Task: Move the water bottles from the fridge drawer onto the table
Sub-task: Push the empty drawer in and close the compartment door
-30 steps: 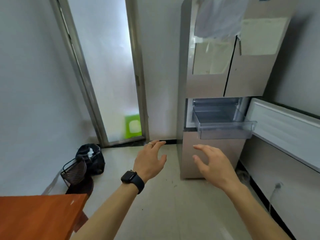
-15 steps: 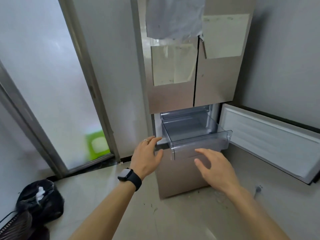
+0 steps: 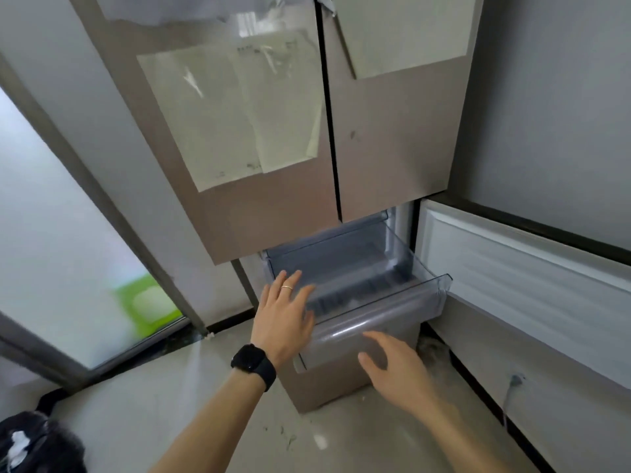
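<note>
Fridge drawer of clear, grey-tinted plastic [image 3: 392,317], just the one, stood pulled out from the lower part of a tall beige-brown metal fridge [image 3: 273,220], beneath its two closed upper doors. Its ribbed floor showed through the open top, and its rounded front wall caught a streak of light.

Two hands were stretched toward it, and neither held anything. The person's left hand [image 3: 283,322] hovered at the drawer's front left corner, its fingers straight and fanned apart over the rim; whether they touched the plastic I could not tell. One thin gold ring [image 3: 286,287] sat on a finger, and one black wristwatch [image 3: 254,365] on that wrist. The right hand [image 3: 397,372], blurred, was just in front of the drawer's front wall, fingers loosely spread and slightly bent, thumb out; I could not make out contact there either.

Right of the drawer, one white-lined lower door [image 3: 512,278] hung open. Three pale sheets of paper [image 3: 211,124] were stuck on the upper doors, two overlapping on the left and one on the right. Off to the left stood a frosted glass door [image 3: 51,233] with a green shape [image 3: 146,298] behind it, and one black bag [image 3: 37,442] lay on the pale floor.
</note>
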A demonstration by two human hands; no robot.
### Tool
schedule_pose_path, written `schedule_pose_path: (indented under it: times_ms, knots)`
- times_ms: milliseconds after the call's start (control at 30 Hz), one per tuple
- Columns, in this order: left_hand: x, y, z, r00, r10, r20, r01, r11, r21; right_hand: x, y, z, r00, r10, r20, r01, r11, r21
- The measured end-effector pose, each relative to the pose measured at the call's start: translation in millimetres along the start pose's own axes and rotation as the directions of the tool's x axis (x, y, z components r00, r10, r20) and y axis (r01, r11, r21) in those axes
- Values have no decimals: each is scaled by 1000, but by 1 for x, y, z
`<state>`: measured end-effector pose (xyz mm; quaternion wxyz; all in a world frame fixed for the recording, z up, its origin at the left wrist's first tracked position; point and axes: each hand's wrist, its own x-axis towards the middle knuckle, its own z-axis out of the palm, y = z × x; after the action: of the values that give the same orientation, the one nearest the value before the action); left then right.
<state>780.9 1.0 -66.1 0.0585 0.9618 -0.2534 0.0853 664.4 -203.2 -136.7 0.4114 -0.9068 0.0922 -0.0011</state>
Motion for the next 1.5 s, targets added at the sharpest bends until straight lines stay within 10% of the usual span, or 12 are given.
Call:
schedule_pose_path:
  times_ms: [300, 700, 1133, 1500]
  knots:
    - [121, -45, 22, 932, 150, -331, -51, 956, 289, 86, 50, 39, 885, 448, 127, -429, 678, 597]
    - [165, -95, 55, 876, 138, -461, 26, 943, 331, 114, 35, 83, 819, 571, 57, -335, 396, 855]
    - [175, -104, 69, 796, 219, -565, 41, 911, 410, 205, 20, 97, 819, 559, -129, -355, 670, 652]
    - [186, -113, 86, 722, 280, -633, 97, 865, 493, 269, 19, 157, 747, 358, -560, 20, 830, 558]
